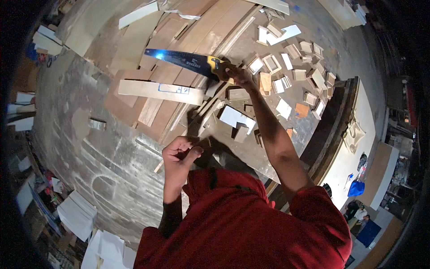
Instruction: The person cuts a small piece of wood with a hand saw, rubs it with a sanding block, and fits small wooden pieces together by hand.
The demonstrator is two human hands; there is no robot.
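Note:
A handsaw (183, 61) with a dark blade and a yellow and black handle is in my right hand (237, 76), its blade pointing left above long brown boards (197, 36). Below the blade lies a pale wooden strip (143, 88) with blue markings. My left hand (180, 152) is raised near my chest, its fingers curled and the thumb bent toward them; whether anything small is between them cannot be made out.
Many small wooden frames and offcuts (271, 63) are scattered at the upper right. A dark-edged table with a pale top (358, 116) stands at the right, bearing a blue item (356, 188). White stacked panels (77, 215) lie at the lower left.

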